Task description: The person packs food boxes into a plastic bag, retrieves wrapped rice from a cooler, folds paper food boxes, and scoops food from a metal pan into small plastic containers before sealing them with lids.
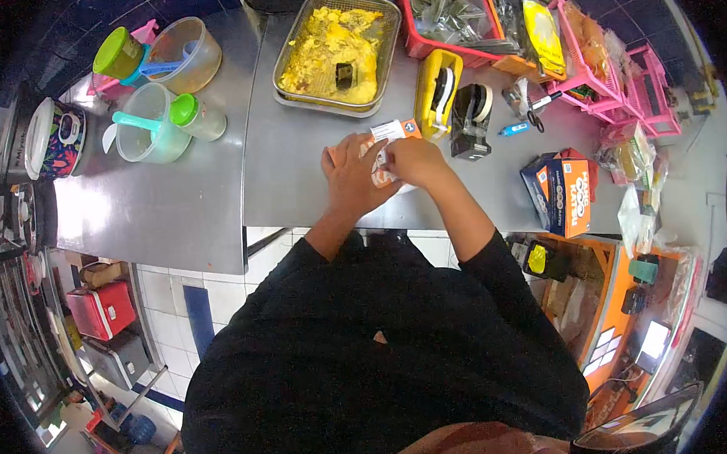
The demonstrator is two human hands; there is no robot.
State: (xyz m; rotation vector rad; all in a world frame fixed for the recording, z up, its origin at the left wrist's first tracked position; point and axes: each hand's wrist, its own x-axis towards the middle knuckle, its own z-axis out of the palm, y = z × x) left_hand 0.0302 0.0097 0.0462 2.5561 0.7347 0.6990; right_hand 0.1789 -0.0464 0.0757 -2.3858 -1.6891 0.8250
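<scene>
A small orange-and-white printed cardboard food box [383, 170] stands on the steel counter close in front of me. My left hand [351, 175] is wrapped round its left side, with the thumb toward the top. Against the box's upper right part, my right hand [413, 160] has its fingers bent and pressed together; its fingertips are partly hidden. A white label with print [388, 131] shows at the far edge of the box. Beyond my hands are a yellow tape dispenser [437, 96] and a black tape dispenser [471, 123].
A wire-rimmed tray of yellow crumbs [283, 81] is at the back. Plastic tubs [147, 144] stand left. On the right are folded boxes [566, 196], scissors [534, 118], a blue glue-like tube [514, 129] and pink baskets [620, 102]. A red basket [414, 39] holds small packets.
</scene>
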